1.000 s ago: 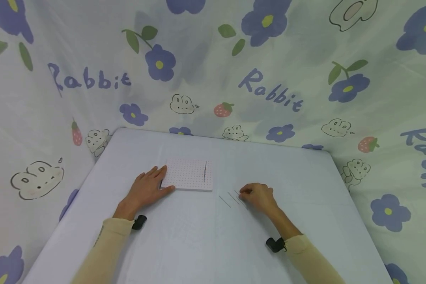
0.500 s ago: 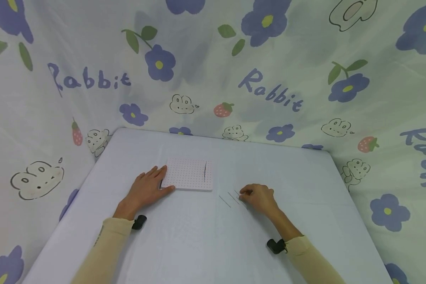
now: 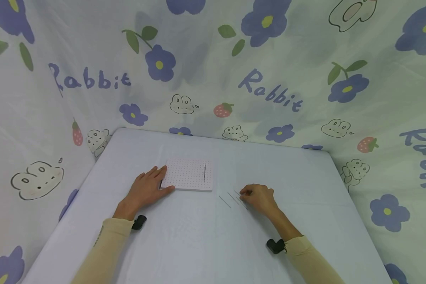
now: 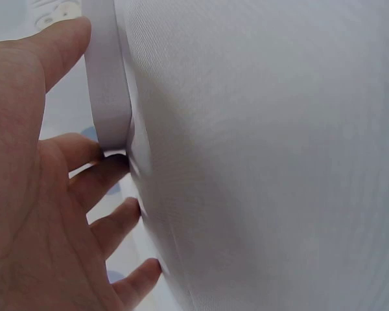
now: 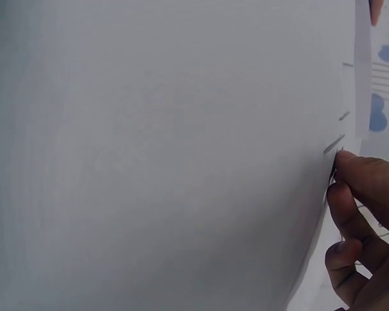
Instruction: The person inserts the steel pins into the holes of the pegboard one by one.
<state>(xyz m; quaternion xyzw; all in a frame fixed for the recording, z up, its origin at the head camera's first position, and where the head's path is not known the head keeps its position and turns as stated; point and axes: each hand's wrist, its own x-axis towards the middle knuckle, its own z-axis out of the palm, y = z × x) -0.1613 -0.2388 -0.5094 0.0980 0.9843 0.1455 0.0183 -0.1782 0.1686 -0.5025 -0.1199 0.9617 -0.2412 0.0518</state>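
A white board (image 3: 186, 174) with a grid of small holes lies on the table. Thin dark needles (image 3: 205, 171) stand in a row near its right side. With fingers spread, my left hand (image 3: 146, 189) steadies the board's left edge, the thumb at its front corner. Seen from the left wrist, the board's side (image 4: 108, 84) is between thumb and fingers. Right of the board, several loose needles (image 3: 225, 201) lie slanted on the tabletop. My right hand (image 3: 259, 197) is over them, thumb and index finger pinching a needle (image 5: 334, 165), mostly hidden by the fingertips.
A white cloth covers the table (image 3: 184, 244). Behind it hangs a curtain (image 3: 206, 86) printed with flowers, rabbits and strawberries. Each wrist carries a small black camera, the left camera (image 3: 139, 222) and the right camera (image 3: 275, 246).
My right hand has shifted very slightly among the loose needles, its fingertips still together. The left hand and the board have stayed in place.
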